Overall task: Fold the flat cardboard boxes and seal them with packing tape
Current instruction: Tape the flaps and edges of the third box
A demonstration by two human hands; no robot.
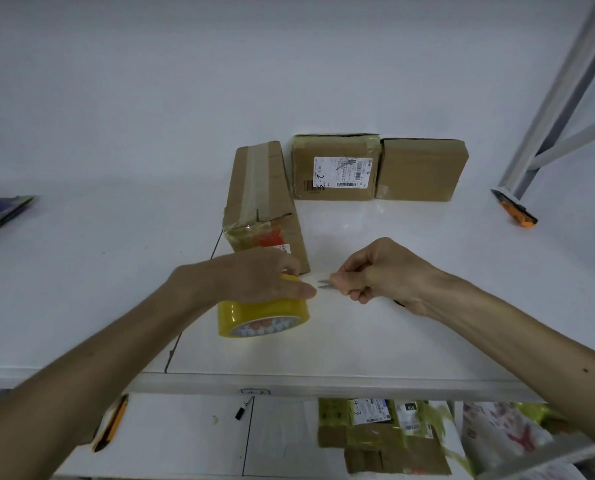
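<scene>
A yellow roll of packing tape (263, 315) stands on the white shelf (393, 334), and my left hand (254, 277) holds it from above. My right hand (375, 273) grips small scissors (323, 284) whose blades point left toward the left fingertips, just beside the roll. A taped cardboard box (264, 202) lies behind the roll, its near end almost touching my left hand. Two more sealed boxes stand at the back: one with a white shipping label (335, 168) and a plain one (420, 169) to its right.
An orange utility knife (516, 209) lies at the far right by a grey metal upright (559, 95). Printed sheets (1, 213) lie at the left edge. On the lower shelf are a black marker (244, 408), a yellow-black tool (112, 424) and several taped parcels (382, 438).
</scene>
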